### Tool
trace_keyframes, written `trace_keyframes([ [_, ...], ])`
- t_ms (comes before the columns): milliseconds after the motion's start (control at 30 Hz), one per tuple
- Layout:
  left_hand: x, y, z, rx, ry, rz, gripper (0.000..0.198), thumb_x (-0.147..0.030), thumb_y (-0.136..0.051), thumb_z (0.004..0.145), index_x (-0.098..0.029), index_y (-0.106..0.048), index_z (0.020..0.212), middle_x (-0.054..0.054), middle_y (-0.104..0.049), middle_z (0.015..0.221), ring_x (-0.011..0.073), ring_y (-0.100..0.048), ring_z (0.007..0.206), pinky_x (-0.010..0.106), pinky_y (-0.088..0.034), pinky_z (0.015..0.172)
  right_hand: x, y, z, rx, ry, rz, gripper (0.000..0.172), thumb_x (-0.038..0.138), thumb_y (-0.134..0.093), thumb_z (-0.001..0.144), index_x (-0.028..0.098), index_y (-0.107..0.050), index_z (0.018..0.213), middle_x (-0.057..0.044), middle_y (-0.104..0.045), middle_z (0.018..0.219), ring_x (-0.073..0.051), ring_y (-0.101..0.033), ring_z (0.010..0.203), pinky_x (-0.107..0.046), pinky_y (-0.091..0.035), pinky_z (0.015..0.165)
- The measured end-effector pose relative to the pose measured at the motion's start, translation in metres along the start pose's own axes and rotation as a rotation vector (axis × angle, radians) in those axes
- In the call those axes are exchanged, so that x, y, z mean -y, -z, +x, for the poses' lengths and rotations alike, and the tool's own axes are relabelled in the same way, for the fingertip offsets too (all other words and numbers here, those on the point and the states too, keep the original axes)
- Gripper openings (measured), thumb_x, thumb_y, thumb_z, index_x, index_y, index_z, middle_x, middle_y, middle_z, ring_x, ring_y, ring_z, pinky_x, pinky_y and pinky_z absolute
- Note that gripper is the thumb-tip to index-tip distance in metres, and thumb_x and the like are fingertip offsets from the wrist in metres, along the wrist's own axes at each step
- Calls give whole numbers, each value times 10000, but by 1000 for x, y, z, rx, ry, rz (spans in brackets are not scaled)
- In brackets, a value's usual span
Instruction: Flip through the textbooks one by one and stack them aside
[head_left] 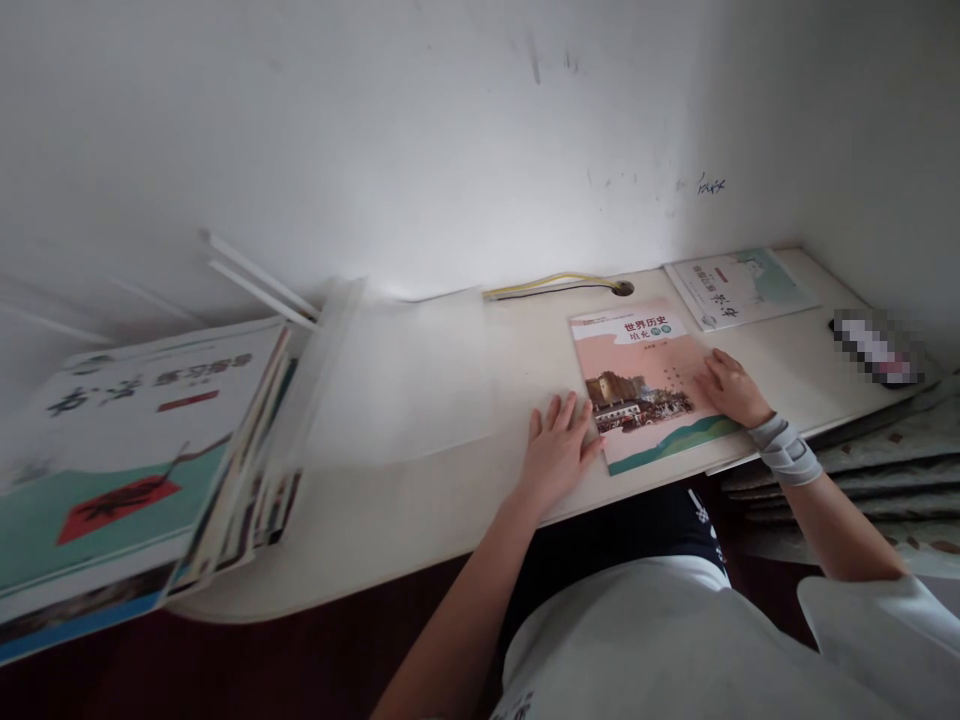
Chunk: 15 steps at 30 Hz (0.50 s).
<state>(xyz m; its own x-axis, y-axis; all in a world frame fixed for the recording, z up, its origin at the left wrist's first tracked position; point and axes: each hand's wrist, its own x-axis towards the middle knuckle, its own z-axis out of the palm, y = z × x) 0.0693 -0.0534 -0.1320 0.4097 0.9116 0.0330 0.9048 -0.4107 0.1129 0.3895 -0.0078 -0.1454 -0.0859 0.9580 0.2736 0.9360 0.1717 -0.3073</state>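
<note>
A pink workbook (637, 370) with Chinese print, a picture of a fortress and a green lower edge lies flat on the white desk (420, 520). My left hand (555, 445) rests on the desk with its fingers apart, the thumb near the workbook's lower left edge. On the workbook's right side lies my right hand (735, 388), fingers stretched over the cover. A grey band circles that wrist. Neither hand grips anything.
Several books are stacked at the left (142, 430), beside a blurred translucent sheet (405, 380). Behind the workbook, yellow and black cables (559, 284) run into a hole. Another booklet (742, 288) lies back right, with a pixelated phone-like object (874, 347) near the right edge.
</note>
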Motion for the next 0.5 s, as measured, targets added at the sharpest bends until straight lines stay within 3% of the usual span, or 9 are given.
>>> trace_keyframes([
  [167,-2,1,4,23,-8,0,577,-472,-343,926,-160,-362,1410,149,-303,1496,354,-260,1372,565,-221,1091,7,20,3,-5,23,239,630,595,-341,877,109,-585,1194,-202,-520,1318,-307,-429,1284,-513,-351,1064],
  [333,-21,1,17,56,-19,-12,595,-489,-326,927,-153,-347,1417,154,-284,1503,354,-226,1384,576,-205,1094,32,54,10,113,135,530,513,524,-316,932,224,-537,1284,-77,-509,1367,-205,-417,1304,-421,-323,1104],
  [500,-26,4,12,21,-3,2,614,-520,-335,915,-185,-324,1430,147,-247,1519,359,-191,1394,601,-183,1090,75,36,15,152,279,528,635,527,-485,864,211,-383,1405,-113,-261,1517,-230,-222,1401,-450,-256,1126],
])
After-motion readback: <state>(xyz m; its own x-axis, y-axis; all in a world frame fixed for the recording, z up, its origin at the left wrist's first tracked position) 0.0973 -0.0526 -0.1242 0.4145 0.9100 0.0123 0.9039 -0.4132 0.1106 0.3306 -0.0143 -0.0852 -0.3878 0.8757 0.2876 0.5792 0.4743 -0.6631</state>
